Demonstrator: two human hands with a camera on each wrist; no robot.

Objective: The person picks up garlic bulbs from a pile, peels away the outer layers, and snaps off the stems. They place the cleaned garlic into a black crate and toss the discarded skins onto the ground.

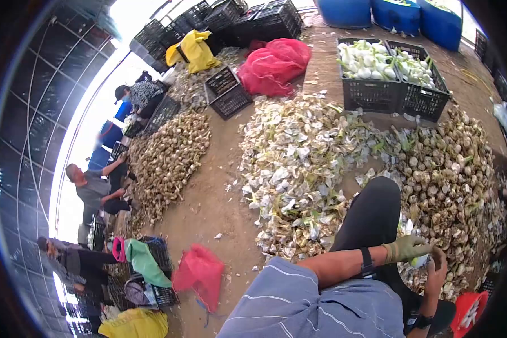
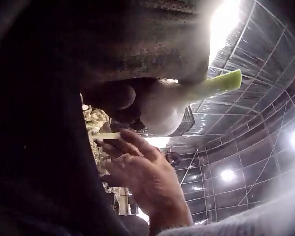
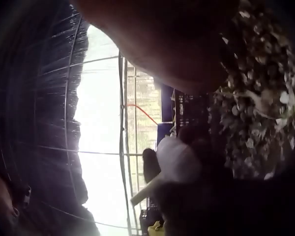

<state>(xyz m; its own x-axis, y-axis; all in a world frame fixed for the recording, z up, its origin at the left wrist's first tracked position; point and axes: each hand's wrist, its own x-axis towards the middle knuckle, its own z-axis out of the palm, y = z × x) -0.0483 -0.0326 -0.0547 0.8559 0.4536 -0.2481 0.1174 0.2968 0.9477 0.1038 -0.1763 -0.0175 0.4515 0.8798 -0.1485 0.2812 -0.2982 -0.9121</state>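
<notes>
My gloved left hand [image 1: 407,248] grips a fresh garlic bulb [image 2: 163,109], whose skin is white and smooth and whose stem is cut to a short green stub. The same garlic bulb [image 3: 178,158] shows in the right wrist view with its stem slanting down. Close to it, my bare right hand [image 2: 150,182] has its fingers bent and pinches a thin pale strip [image 2: 106,136] at the fingertips. In the right wrist view the near part of that hand is a dark blur. Below both hands lies a heap of unpeeled garlic bulbs [image 1: 450,174].
Peeled husks [image 1: 293,163] form a wide pile beside my knee. Two black crates [image 1: 372,93] hold white trimmed garlic. A red bag [image 1: 470,315] lies near my right side. Further off, people work at another garlic heap [image 1: 169,163]; blue barrels [image 1: 343,11] stand at the back.
</notes>
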